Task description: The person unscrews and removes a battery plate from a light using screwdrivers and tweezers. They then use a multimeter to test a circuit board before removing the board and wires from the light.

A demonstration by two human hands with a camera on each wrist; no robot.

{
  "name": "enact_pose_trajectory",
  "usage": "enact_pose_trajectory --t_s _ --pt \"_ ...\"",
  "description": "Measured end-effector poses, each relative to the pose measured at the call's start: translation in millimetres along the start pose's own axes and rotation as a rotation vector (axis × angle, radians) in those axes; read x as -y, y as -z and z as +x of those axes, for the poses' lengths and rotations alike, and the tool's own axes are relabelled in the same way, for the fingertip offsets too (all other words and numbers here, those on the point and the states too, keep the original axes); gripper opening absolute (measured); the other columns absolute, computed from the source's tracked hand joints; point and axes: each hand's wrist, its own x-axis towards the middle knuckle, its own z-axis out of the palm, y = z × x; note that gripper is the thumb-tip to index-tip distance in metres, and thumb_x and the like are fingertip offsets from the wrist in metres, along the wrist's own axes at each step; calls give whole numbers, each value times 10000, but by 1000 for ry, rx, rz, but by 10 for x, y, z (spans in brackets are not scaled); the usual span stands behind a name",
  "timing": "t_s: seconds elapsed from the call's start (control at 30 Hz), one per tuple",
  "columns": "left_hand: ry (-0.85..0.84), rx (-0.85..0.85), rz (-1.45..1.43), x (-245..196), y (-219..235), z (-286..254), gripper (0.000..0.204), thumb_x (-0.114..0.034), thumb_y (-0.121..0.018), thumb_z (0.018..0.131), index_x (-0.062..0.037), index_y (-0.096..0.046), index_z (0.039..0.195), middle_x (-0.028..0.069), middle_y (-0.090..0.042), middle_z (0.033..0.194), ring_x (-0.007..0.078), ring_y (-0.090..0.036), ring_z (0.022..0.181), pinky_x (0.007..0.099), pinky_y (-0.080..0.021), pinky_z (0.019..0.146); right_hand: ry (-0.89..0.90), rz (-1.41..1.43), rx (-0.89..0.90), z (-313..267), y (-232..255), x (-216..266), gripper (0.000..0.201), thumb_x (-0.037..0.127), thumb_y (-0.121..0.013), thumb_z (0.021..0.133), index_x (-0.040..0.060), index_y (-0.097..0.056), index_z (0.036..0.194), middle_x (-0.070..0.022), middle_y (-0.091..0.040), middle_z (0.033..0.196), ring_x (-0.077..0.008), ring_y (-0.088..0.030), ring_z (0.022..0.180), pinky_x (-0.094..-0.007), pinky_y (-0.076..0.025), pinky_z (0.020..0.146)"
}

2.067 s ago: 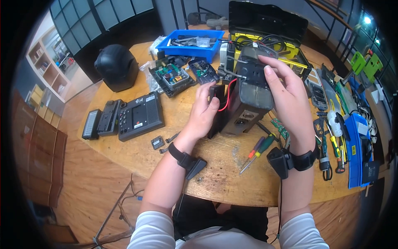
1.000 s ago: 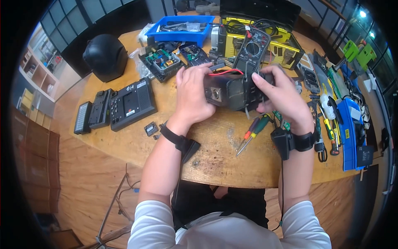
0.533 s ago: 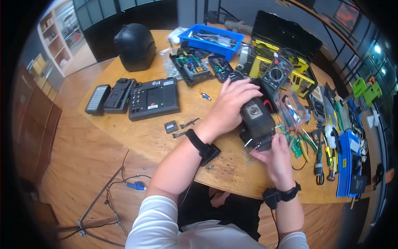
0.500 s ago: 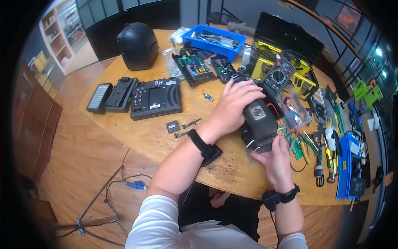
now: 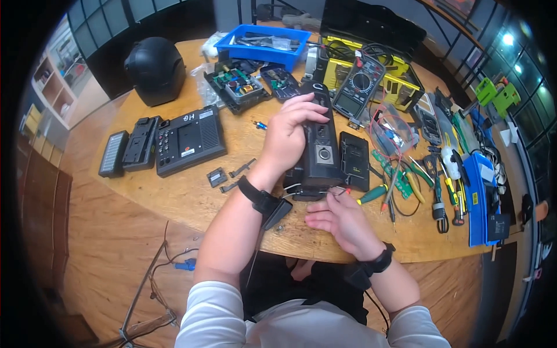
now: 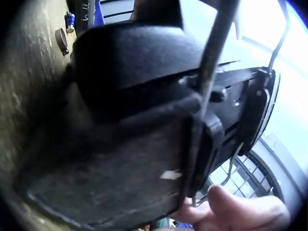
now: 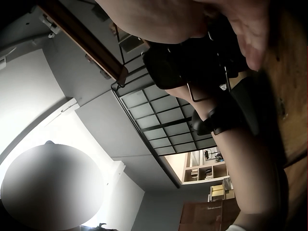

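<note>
A black box-shaped device [image 5: 319, 156] stands on the round wooden table [image 5: 191, 200], and it fills the left wrist view [image 6: 144, 120]. My left hand [image 5: 288, 129] grips its far upper side, fingers curled over the top. Below the device's near end lies my right hand [image 5: 335, 216] with relaxed fingers. Its thumb and fingertips touch the thin wires [image 5: 338, 191] that stick out there. A fingertip [image 6: 240, 211] shows beside a wire loop in the left wrist view. A flat black plate [image 5: 354, 160] lies just right of the device.
A black control unit [image 5: 188, 139], a battery plate [image 5: 142, 149] and a light panel [image 5: 113, 153] lie at left. Behind are a dark helmet [image 5: 154, 69], an opened circuit box [image 5: 238, 87], a blue bin [image 5: 264, 49], a multimeter [image 5: 360, 87] and a yellow toolbox [image 5: 377, 64]. Screwdrivers [image 5: 374, 194] and several hand tools crowd the right side.
The device was turned over in both hands and now stands on the table nearer me. My right hand has left its side and dropped to the wires at its near end.
</note>
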Motion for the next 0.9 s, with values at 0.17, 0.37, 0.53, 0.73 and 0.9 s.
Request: enact_pose_trajectory --t_s 0.17,0.37,0.53,0.73,0.9 --pt "-6 -32 -50 -31 -92 -37 356 114 -458 840 -19 -774 937 106 -762 1099 337 -585 1313 444 -411 1142 25 -162 22 -186 81 81 338 190 -495 1106 49 -386 1392 -191 -634 1124 -288 -717 953 -391 -610 867" --pt "-61 -83 -16 -207 -221 -102 225 43 -542 856 -28 -755 857 93 -714 970 312 -617 1151 429 -436 1071 275 -429 -99 -117 302 48 145 148 -470 1113 16 -525 1137 -104 -674 934 -181 -712 823 -288 -605 754" --pt "-20 -6 -36 -183 -61 -61 164 -35 -612 858 -34 -766 913 109 -689 981 278 -596 1092 399 -427 1027 360 -796 -30 -302 484 143 177 117 -627 1030 14 -584 1168 -83 -677 905 -155 -689 770 -277 -564 691" --pt "57 -22 -13 -31 -44 -35 329 -204 -630 955 -54 -705 1238 177 -550 1424 309 -468 1389 419 -318 1175 663 -1604 -257 -481 601 738 364 53 -833 740 57 -693 1075 -139 -658 1069 -375 -566 1093 -430 -468 990" --pt "178 -39 -49 80 -53 -60 346 -280 -600 1013 -69 -685 1274 239 -475 1490 328 -409 1454 432 -288 1195 704 -1728 -204 -408 770 781 399 10 -830 698 56 -692 1070 -129 -667 1036 -364 -581 1077 -438 -475 964"
